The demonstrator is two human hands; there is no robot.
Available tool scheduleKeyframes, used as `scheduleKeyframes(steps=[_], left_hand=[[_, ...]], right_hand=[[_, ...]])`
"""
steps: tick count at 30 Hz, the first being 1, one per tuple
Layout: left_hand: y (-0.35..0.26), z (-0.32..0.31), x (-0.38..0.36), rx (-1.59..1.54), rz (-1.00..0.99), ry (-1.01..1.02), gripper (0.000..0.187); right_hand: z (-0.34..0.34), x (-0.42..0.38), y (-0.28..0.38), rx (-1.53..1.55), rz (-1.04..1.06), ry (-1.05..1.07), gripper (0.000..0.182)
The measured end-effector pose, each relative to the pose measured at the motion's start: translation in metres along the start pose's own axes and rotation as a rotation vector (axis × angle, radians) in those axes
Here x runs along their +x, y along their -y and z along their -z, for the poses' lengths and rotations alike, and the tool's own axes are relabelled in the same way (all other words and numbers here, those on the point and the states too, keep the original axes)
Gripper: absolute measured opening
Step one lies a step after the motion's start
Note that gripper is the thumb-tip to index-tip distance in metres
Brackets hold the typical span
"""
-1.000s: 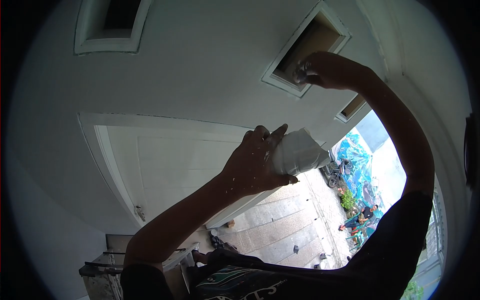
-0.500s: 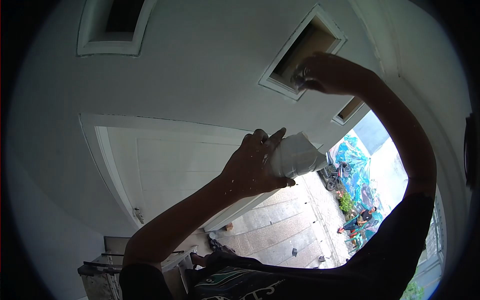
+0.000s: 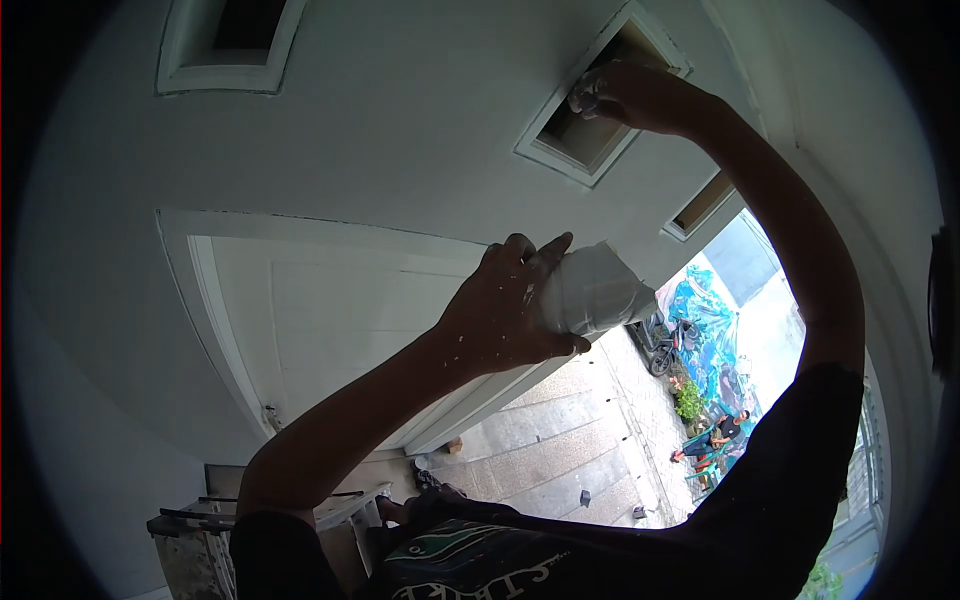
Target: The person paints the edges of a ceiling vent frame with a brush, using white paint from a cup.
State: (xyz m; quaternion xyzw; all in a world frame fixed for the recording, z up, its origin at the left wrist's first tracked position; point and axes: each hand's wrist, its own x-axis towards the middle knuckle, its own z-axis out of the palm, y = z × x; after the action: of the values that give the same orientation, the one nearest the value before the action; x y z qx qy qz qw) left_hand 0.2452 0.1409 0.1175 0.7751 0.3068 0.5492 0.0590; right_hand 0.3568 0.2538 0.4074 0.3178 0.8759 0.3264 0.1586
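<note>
My left hand (image 3: pixel 500 305) is wrapped around a pale plastic container (image 3: pixel 597 288), tilted sideways with its far end toward the right. What is inside the container cannot be seen. Small white specks dot the back of that hand. Raised at the upper right, my right hand (image 3: pixel 640 97) is at the side of a small white window frame (image 3: pixel 562 165) set in the grey wall. Its fingers are bent together with whitish smears on them. Whatever they pinch, if anything, is too small to make out.
Another framed opening (image 3: pixel 220 78) is at upper left, and a narrower one (image 3: pixel 700 207) at right. Below are a white door (image 3: pixel 340 300), a ladder (image 3: pixel 360 525) and a tiled floor (image 3: pixel 540 440). Outside, a person (image 3: pixel 720 435) sits near a parked motorcycle (image 3: pixel 660 345).
My right hand has moved up and slightly left along the window frame. My left hand keeps hold of the container, slightly higher in view.
</note>
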Motion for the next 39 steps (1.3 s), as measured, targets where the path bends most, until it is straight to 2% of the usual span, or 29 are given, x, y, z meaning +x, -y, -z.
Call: scheduleKeyframes(steps=[2, 5, 7, 8, 10, 11, 14, 18, 20, 24, 27, 30, 32, 33, 36, 37, 39], left_hand=[[0.003, -0.002, 0.0, 0.027, -0.03, -0.038, 0.121], [0.007, -0.005, 0.0, 0.037, -0.054, -0.06, 0.122], [0.008, -0.004, -0.001, 0.046, -0.046, -0.059, 0.121], [0.009, -0.002, 0.0, 0.064, -0.044, -0.053, 0.121], [0.006, 0.002, 0.002, 0.058, -0.029, -0.039, 0.121], [0.004, 0.003, 0.002, 0.045, -0.017, -0.024, 0.121], [0.006, -0.003, 0.0, 0.04, -0.046, -0.038, 0.121], [0.0, 0.0, 0.001, 0.05, -0.006, 0.025, 0.121], [-0.003, 0.0, 0.002, 0.063, 0.01, 0.03, 0.12], [-0.01, 0.004, 0.004, 0.104, 0.029, 0.082, 0.121], [-0.008, 0.005, 0.004, 0.108, 0.033, 0.068, 0.122], [-0.009, 0.005, 0.003, 0.102, 0.035, 0.067, 0.123], [-0.008, 0.003, 0.004, 0.102, 0.023, 0.046, 0.123], [-0.006, 0.001, 0.003, 0.104, 0.025, 0.048, 0.123], [-0.005, -0.002, 0.002, 0.079, -0.046, -0.01, 0.123], [-0.009, 0.0, 0.003, 0.1, -0.029, 0.014, 0.123], [-0.01, 0.005, 0.005, 0.125, -0.017, 0.039, 0.122]], right_hand=[[-0.013, 0.004, -0.007, -0.006, -0.011, -0.008, 0.022], [-0.014, 0.0, -0.017, -0.115, 0.085, 0.069, 0.023], [0.011, -0.008, -0.008, 0.029, -0.088, 0.191, 0.022], [0.01, -0.007, -0.008, 0.03, -0.084, 0.191, 0.022], [0.009, -0.001, -0.012, 0.093, -0.009, 0.019, 0.022], [-0.009, 0.008, -0.022, -0.045, 0.136, -0.139, 0.022], [-0.006, 0.002, -0.005, 0.027, 0.051, -0.11, 0.023], [-0.016, -0.022, -0.022, -0.047, 0.028, -0.032, 0.023], [-0.017, -0.025, -0.025, 0.038, 0.029, -0.105, 0.023], [-0.035, -0.015, -0.024, 0.032, 0.057, -0.117, 0.023], [-0.023, -0.016, -0.016, -0.024, 0.047, -0.007, 0.022], [-0.002, -0.022, -0.013, 0.132, 0.018, 0.07, 0.021], [0.0, -0.018, -0.016, -0.08, 0.059, -0.131, 0.019], [-0.005, -0.009, -0.021, -0.013, 0.126, -0.144, 0.02], [-0.029, -0.002, -0.016, -0.059, 0.071, -0.18, 0.018], [-0.031, 0.001, -0.012, -0.133, -0.001, -0.056, 0.022], [-0.028, -0.007, -0.012, -0.112, 0.007, -0.022, 0.023]])
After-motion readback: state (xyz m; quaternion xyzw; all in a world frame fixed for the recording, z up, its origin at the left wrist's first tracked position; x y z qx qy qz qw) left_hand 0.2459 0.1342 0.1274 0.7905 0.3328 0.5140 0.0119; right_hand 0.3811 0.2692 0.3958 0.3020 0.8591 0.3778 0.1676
